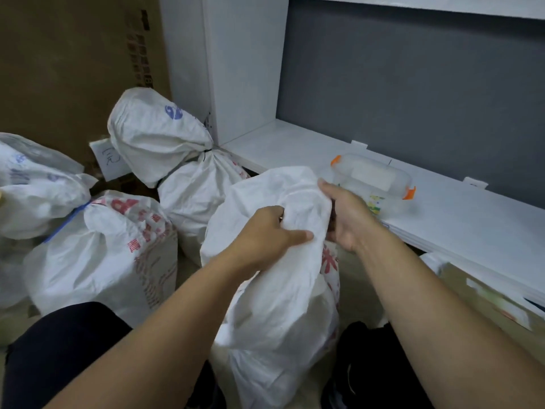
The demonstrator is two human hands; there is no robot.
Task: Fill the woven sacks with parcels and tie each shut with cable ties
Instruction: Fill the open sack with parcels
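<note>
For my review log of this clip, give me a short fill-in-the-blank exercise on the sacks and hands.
1. Both hands, the left hand and the right hand, grip the gathered neck of the ____ sack.
2. The tied sack behind it is closed with a ____ cable tie.
3. The clear plastic box on the white shelf has ____ clips.

Missing words: nearest; black; orange

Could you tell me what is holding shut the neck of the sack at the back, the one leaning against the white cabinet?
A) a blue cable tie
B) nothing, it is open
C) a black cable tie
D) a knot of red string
C: a thin black cable tie cinches the gathered neck of the back sack; the blue tie is on a different sack at the left.
</note>
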